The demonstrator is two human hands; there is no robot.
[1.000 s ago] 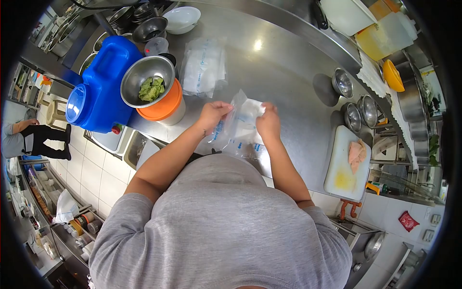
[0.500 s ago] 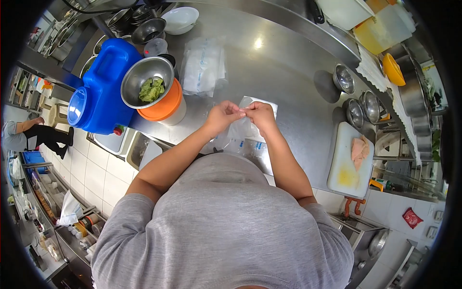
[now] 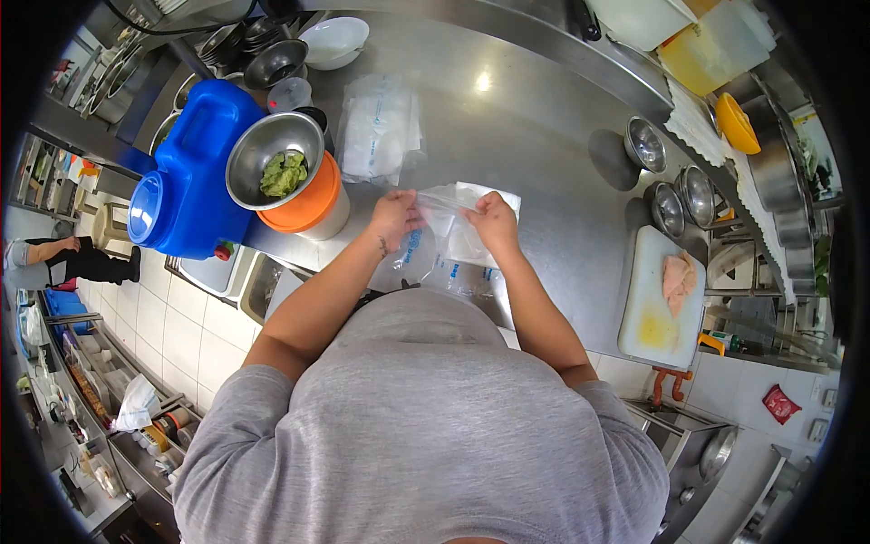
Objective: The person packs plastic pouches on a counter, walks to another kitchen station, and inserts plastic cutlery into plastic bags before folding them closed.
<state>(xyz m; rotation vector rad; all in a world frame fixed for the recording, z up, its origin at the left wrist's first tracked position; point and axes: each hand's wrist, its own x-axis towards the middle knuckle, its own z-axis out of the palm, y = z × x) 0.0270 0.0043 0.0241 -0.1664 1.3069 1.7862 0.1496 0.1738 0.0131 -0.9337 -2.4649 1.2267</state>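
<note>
A clear plastic bag is stretched between my two hands above the steel counter. My left hand pinches its left top corner, and my right hand grips the right side of the same edge. Beneath it lie more clear bags with blue print and a white sheet or packet, partly hidden by my right hand. Beyond my left hand rests a pack of folded clear bags. To the left, a steel bowl with green leaves sits on an orange-lidded tub.
A blue jug stands at the left edge. On the right are several steel bowls and a white cutting board bearing a pink cloth-like piece. A shelf edge runs along the back. Another person is at far left.
My hands were together at the fingertips and have moved apart sideways. The bag's top edge is now drawn out between them.
</note>
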